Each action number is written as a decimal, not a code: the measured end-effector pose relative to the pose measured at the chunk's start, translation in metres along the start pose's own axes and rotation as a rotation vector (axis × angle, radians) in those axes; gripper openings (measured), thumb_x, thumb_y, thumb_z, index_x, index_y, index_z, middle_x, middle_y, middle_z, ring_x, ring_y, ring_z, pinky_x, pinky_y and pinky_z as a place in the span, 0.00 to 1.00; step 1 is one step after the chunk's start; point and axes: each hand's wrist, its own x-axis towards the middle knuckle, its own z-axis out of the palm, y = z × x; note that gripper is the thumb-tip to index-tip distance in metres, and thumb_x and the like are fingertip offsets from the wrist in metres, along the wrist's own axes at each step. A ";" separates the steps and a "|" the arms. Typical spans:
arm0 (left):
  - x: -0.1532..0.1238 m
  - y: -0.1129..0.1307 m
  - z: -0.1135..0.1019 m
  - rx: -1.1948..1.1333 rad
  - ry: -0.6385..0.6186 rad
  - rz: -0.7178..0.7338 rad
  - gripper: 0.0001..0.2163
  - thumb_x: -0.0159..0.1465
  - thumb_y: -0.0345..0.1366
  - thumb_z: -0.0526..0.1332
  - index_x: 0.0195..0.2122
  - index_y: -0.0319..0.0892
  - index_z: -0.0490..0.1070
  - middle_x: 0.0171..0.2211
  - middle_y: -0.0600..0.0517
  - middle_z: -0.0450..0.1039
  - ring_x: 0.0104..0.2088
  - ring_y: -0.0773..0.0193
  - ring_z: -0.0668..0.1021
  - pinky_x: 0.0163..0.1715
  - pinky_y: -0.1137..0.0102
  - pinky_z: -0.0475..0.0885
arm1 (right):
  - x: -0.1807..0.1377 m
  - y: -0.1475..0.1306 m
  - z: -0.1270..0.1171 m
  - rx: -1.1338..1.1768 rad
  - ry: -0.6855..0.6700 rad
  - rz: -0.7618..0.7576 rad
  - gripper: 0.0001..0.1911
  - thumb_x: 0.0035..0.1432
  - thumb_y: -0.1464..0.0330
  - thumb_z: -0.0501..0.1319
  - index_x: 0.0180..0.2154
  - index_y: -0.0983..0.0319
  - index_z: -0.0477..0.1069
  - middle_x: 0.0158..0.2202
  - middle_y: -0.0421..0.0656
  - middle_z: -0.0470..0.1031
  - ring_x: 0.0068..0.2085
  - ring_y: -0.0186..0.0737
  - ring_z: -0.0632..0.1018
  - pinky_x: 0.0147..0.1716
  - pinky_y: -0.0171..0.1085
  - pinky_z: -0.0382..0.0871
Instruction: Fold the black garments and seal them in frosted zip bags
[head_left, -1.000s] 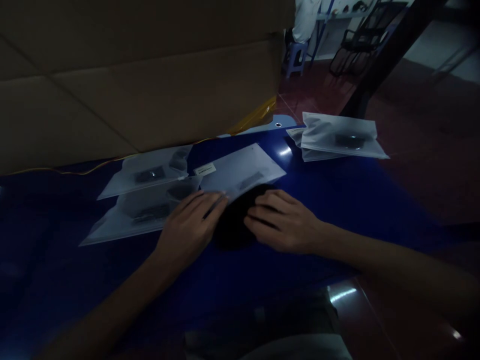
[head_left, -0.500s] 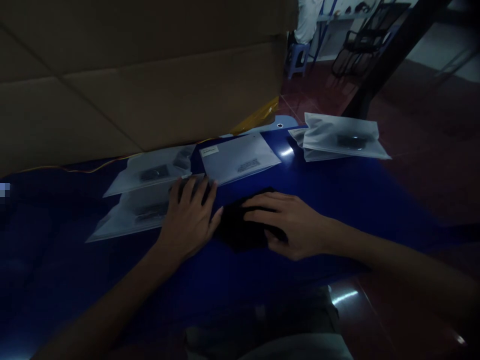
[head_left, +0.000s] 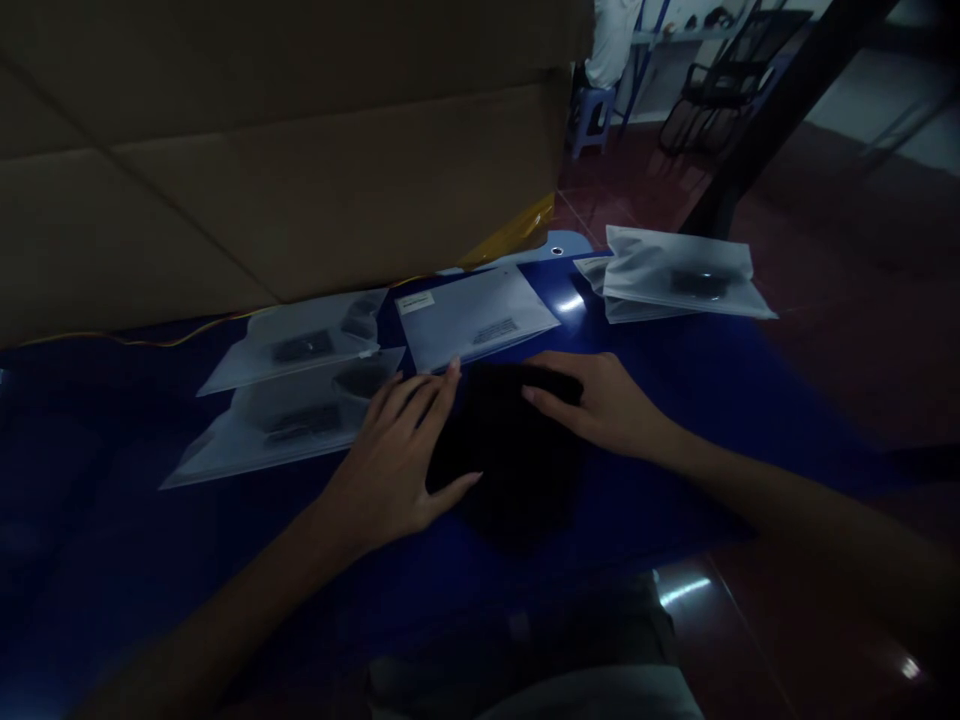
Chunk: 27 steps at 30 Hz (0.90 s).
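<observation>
A black, soft-looking piece of cloth (head_left: 517, 460) lies on the blue table; its details are lost in the dark. Around its far right edge, the thumb and fingers of my right hand (head_left: 607, 400) are closed, the thumb on the near side. My left hand (head_left: 409, 450) rests at the cloth's left edge with fingers stretched and the thumb apart, lying over the black fabric. Just beyond my left fingertips are two frosted plastic bags (head_left: 300, 410) with dark print. A flat white bag (head_left: 480, 315) with a small label lies behind the cloth.
A large cardboard box (head_left: 315, 190) stands along the back of the blue table (head_left: 675, 390). More frosted bags (head_left: 679, 275) are stacked at the far right. Past the table are a dark slanted post (head_left: 750, 150), a chair (head_left: 727, 85) and a person on a blue stool (head_left: 592, 115).
The black cloth now spreads wider and nearer to me. My right hand has moved up to its far edge and closed on it. My left hand has shifted slightly toward me, off the bags.
</observation>
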 end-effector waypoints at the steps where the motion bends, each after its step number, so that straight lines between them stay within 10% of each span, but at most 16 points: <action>1: 0.000 -0.001 0.000 0.002 0.002 0.006 0.49 0.68 0.52 0.64 0.77 0.38 0.32 0.68 0.33 0.63 0.66 0.37 0.68 0.65 0.39 0.63 | 0.001 0.004 0.001 -0.049 0.024 0.026 0.12 0.67 0.64 0.62 0.49 0.60 0.78 0.41 0.42 0.84 0.38 0.42 0.83 0.37 0.38 0.74; 5: 0.000 -0.003 -0.003 0.084 0.075 0.034 0.36 0.72 0.42 0.62 0.75 0.38 0.47 0.61 0.35 0.70 0.61 0.41 0.73 0.60 0.45 0.71 | 0.004 0.018 0.006 -0.456 0.162 -0.034 0.22 0.64 0.70 0.64 0.59 0.62 0.73 0.49 0.50 0.81 0.48 0.53 0.79 0.45 0.48 0.74; 9: 0.000 -0.005 -0.003 0.097 0.166 0.052 0.18 0.73 0.36 0.63 0.61 0.40 0.67 0.49 0.43 0.77 0.47 0.52 0.80 0.47 0.58 0.77 | -0.003 0.008 0.010 -0.446 0.256 -0.342 0.11 0.69 0.67 0.61 0.49 0.64 0.77 0.46 0.50 0.79 0.45 0.48 0.77 0.44 0.45 0.72; 13: 0.000 -0.002 -0.004 0.039 0.240 0.128 0.05 0.73 0.33 0.63 0.47 0.40 0.70 0.40 0.49 0.79 0.38 0.61 0.81 0.40 0.66 0.76 | -0.015 -0.013 0.019 -0.221 -0.090 -0.493 0.34 0.58 0.44 0.68 0.53 0.65 0.74 0.46 0.49 0.78 0.43 0.47 0.77 0.41 0.47 0.72; 19: 0.000 0.004 -0.009 -0.034 0.272 0.282 0.04 0.73 0.32 0.63 0.46 0.38 0.72 0.41 0.46 0.80 0.41 0.59 0.82 0.42 0.66 0.78 | -0.015 -0.015 0.025 -0.052 -0.213 -0.358 0.10 0.66 0.72 0.62 0.49 0.64 0.75 0.45 0.47 0.79 0.42 0.41 0.78 0.42 0.40 0.73; 27: -0.001 0.003 -0.013 -0.065 0.165 0.314 0.13 0.72 0.34 0.62 0.56 0.39 0.73 0.60 0.38 0.73 0.59 0.51 0.78 0.52 0.60 0.79 | -0.007 -0.013 0.011 0.284 -0.057 0.002 0.05 0.70 0.69 0.57 0.42 0.60 0.72 0.38 0.40 0.79 0.37 0.38 0.79 0.37 0.37 0.71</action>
